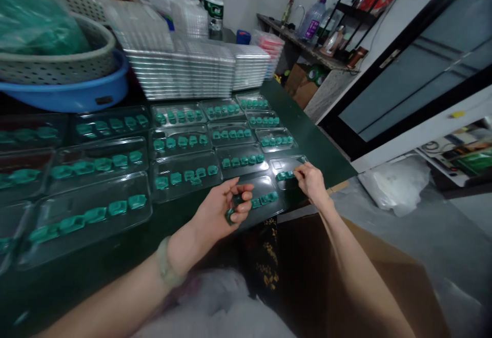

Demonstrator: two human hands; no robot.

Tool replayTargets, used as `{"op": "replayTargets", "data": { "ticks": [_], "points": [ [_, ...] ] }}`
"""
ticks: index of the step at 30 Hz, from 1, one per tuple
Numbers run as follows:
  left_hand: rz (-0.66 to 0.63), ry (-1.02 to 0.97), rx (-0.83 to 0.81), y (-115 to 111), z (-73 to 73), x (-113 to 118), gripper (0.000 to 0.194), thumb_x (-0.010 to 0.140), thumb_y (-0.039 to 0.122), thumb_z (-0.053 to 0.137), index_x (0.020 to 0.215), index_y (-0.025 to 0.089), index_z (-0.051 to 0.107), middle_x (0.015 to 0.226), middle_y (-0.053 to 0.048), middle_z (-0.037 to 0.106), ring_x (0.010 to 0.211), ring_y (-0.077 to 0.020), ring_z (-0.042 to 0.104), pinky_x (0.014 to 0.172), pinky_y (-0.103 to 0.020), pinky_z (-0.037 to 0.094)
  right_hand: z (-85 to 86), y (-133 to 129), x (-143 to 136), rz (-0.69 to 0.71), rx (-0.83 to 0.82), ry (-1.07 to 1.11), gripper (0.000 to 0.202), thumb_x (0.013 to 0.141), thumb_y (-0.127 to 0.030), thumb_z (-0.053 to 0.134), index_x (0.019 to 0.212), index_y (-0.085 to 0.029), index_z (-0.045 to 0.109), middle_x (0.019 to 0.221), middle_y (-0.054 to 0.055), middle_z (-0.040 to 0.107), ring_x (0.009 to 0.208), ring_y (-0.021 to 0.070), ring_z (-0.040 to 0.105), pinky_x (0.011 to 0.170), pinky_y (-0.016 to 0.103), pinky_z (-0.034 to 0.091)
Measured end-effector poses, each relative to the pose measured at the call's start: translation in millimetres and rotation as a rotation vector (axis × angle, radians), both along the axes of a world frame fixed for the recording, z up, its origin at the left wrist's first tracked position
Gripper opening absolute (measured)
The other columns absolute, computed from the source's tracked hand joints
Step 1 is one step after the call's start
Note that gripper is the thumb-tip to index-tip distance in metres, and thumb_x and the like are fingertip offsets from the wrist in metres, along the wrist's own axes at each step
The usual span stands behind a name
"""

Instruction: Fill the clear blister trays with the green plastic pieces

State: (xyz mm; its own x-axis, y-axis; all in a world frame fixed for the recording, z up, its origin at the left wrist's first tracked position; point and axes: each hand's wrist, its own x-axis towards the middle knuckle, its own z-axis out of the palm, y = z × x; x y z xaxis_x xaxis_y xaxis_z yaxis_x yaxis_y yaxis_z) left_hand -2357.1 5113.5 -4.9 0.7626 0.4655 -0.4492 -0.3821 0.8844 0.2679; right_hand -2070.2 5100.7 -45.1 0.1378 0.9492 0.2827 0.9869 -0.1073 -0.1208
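My left hand [226, 207], a pale green bangle [168, 263] on its wrist, is palm up with its fingers curled around small dark green pieces. How many lie in it I cannot tell. At the front right corner of the table, my right hand [310, 180] has its fingertips pinched at the row of green pieces [285, 175] in a clear plastic tray [277, 164]. What sits between those fingertips is mostly hidden. Beside my left hand, another clear tray [273, 205] carries a row of green pieces [264, 199], partly covered by the fingers.
Several clear trays [161, 162] with rows of green pieces cover the dark green table [317, 145]. Behind them rise stacked clear trays [184, 74]. A blue basin [77, 94] and basket [57, 68] stand back left. A cardboard box [384, 271] is below right.
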Motion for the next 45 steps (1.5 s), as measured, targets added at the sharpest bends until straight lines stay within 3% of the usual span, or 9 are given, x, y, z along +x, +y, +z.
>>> {"op": "replayTargets", "data": {
  "ticks": [6, 11, 14, 19, 25, 32, 38, 42, 45],
  "points": [
    [0.183, -0.042, -0.078, 14.3, -2.1, -2.4, 0.027, 0.081, 0.033, 0.044, 0.086, 0.008, 0.053, 0.066, -0.004, 0.046, 0.05, -0.0095, 0.044, 0.034, -0.017, 0.03, 23.0, -23.1, -38.7, -0.001, 0.237, 0.132, 0.038, 0.08, -0.029, 0.05, 0.115, -0.015, 0.051, 0.08, 0.008, 0.058, 0.066, 0.0181, 0.054, 0.063, 0.031, 0.043],
    [0.282, -0.034, -0.09, 14.3, -3.3, 2.6, 0.026, 0.081, 0.03, 0.04, 0.08, 0.008, 0.054, 0.062, -0.004, 0.046, 0.051, -0.0116, 0.046, 0.04, -0.02, 0.037, 40.4, -60.7, -142.8, 0.411, 0.134, 0.451, 0.028, 0.08, -0.024, 0.052, 0.109, -0.024, 0.053, 0.089, 0.006, 0.059, 0.075, 0.0164, 0.056, 0.068, 0.028, 0.045],
    [0.315, -0.003, -0.06, 10.2, -1.1, 3.7, 0.023, 0.08, 0.027, 0.042, 0.077, 0.009, 0.055, 0.06, -0.004, 0.048, 0.053, -0.0132, 0.049, 0.048, -0.025, 0.044, 34.0, -60.0, -177.0, 0.424, 0.138, 0.536, 0.025, 0.082, -0.021, 0.049, 0.106, -0.021, 0.054, 0.089, 0.007, 0.059, 0.077, 0.0171, 0.056, 0.069, 0.029, 0.046],
    [0.444, 0.063, -0.015, 7.0, 5.7, 4.4, 0.015, 0.077, 0.015, 0.044, 0.07, 0.01, 0.056, 0.063, -0.005, 0.053, 0.058, -0.0126, 0.052, 0.055, -0.024, 0.046, 27.7, -46.1, -177.1, 0.411, 0.185, 0.662, 0.017, 0.082, -0.016, 0.046, 0.093, -0.021, 0.059, 0.085, 0.006, 0.058, 0.077, 0.0156, 0.056, 0.07, 0.028, 0.046],
    [0.438, 0.087, 0.014, 3.5, 4.9, 4.6, 0.019, 0.078, 0.012, 0.043, 0.066, 0.01, 0.059, 0.066, -0.007, 0.056, 0.063, -0.0142, 0.055, 0.061, -0.028, 0.047, 27.3, -41.5, -171.1, 0.301, 0.163, 0.874, 0.01, 0.079, -0.022, 0.05, 0.084, -0.019, 0.058, 0.077, 0.003, 0.058, 0.066, 0.0135, 0.055, 0.061, 0.026, 0.045],
    [0.331, 0.123, 0.432, -15.7, 2.3, -4.3, 0.013, 0.074, 0.023, 0.06, 0.078, 0.011, 0.063, 0.072, -0.005, 0.059, 0.068, -0.0138, 0.056, 0.056, -0.024, 0.043, 26.6, -33.6, -166.6, 0.142, 0.058, 1.426, 0.017, 0.077, -0.033, 0.054, 0.083, -0.017, 0.055, 0.062, -0.002, 0.055, 0.043, 0.0057, 0.04, 0.039, 0.018, 0.032],
    [0.341, 0.418, 0.594, -15.8, -1.3, -6.6, 0.028, 0.071, 0.039, 0.062, 0.066, 0.011, 0.061, 0.054, 0.0, 0.05, 0.045, -0.0066, 0.043, 0.035, -0.017, 0.025, 24.3, -34.1, -173.7, 0.16, 0.118, 1.24, 0.016, 0.071, -0.028, 0.061, 0.084, -0.018, 0.058, 0.068, -0.001, 0.056, 0.06, 0.0103, 0.051, 0.057, 0.023, 0.043],
    [0.27, 0.483, 0.62, -14.5, -0.8, -9.6, 0.031, 0.069, 0.042, 0.063, 0.062, 0.011, 0.06, 0.048, 0.002, 0.044, 0.039, -0.0042, 0.037, 0.032, -0.016, 0.019, 30.9, -36.7, -168.5, 0.285, 0.093, 1.134, 0.032, 0.071, -0.025, 0.062, 0.102, -0.021, 0.058, 0.074, 0.0, 0.054, 0.062, 0.0105, 0.051, 0.056, 0.023, 0.043],
    [0.232, 0.466, 0.61, -14.8, 0.3, -10.3, 0.032, 0.067, 0.042, 0.064, 0.06, 0.011, 0.06, 0.045, 0.002, 0.044, 0.036, -0.0035, 0.035, 0.031, -0.016, 0.018, 34.4, -37.9, -162.8, 0.34, 0.025, 1.128, 0.025, 0.073, -0.027, 0.061, 0.097, -0.021, 0.061, 0.071, -0.001, 0.053, 0.058, 0.0097, 0.05, 0.052, 0.022, 0.043]
  ]
}}
